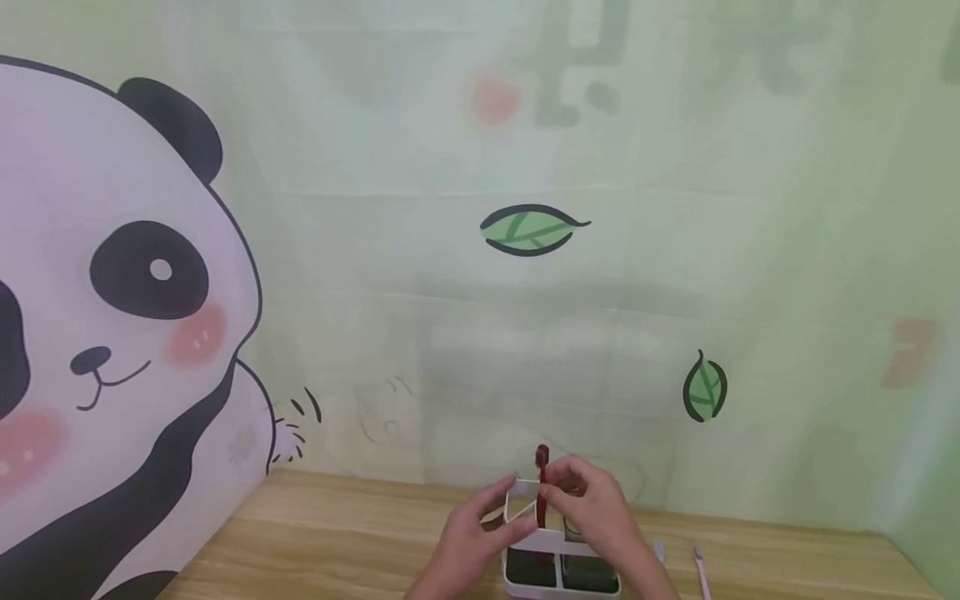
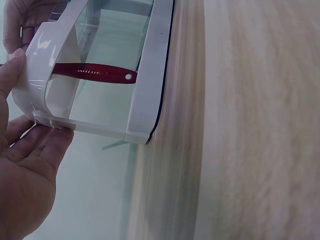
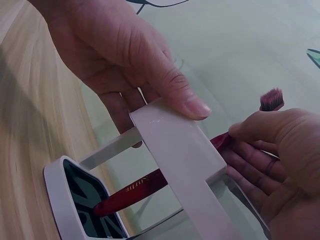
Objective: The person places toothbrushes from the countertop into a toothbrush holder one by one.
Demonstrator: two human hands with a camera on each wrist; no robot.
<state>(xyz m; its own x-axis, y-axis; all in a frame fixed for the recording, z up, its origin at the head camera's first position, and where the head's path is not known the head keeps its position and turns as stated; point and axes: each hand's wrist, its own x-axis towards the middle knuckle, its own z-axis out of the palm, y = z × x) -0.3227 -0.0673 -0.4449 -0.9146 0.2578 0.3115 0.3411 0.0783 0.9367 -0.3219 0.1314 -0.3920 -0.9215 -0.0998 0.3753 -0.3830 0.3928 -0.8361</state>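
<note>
A white toothbrush holder (image 1: 534, 542) with a dark-lined base stands upright on the wooden table. My left hand (image 1: 468, 533) grips its raised upper frame (image 3: 172, 155) from the left, thumb on the near face. A dark red toothbrush (image 3: 135, 192) passes down through an opening in that frame, bristles up. In the right wrist view its handle end reaches into the base tray (image 3: 52, 200). Higher up, thumb and fingers of my right hand (image 1: 592, 504) pinch the toothbrush near its neck. The left wrist view shows the handle (image 2: 97, 73) with a small hole at its end.
On the table (image 1: 337, 533), right of the holder, lies a pale pink toothbrush (image 1: 701, 571). Beside it a bluish rounded tip (image 1: 659, 550) shows, partly cut off by my right forearm. A cloth backdrop (image 1: 360, 250) with a panda and leaves hangs directly behind the table.
</note>
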